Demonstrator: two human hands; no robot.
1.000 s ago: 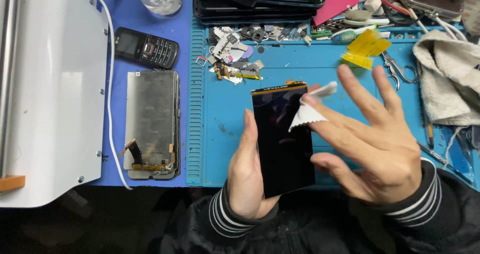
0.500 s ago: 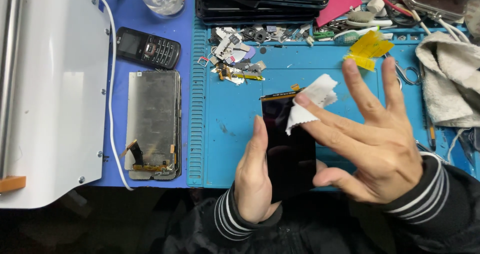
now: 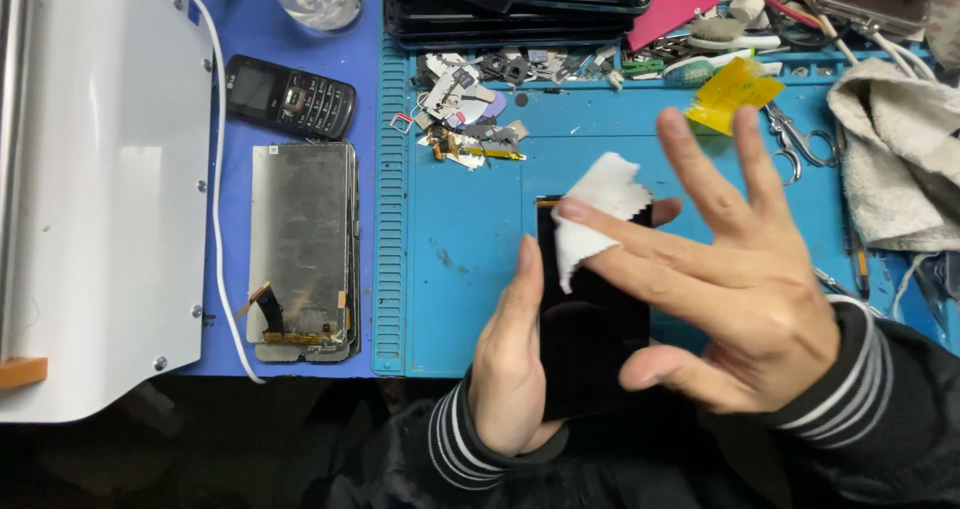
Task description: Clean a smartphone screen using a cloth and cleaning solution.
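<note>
Head view: wipe (image 3: 598,207) under right grip (image 3: 735,299)

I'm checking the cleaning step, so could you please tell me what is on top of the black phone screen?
A white wipe lies on the black phone screen, pressed by the right hand fingers. The left hand holds its edge. The glass under the wipe and fingers is hidden.
</note>
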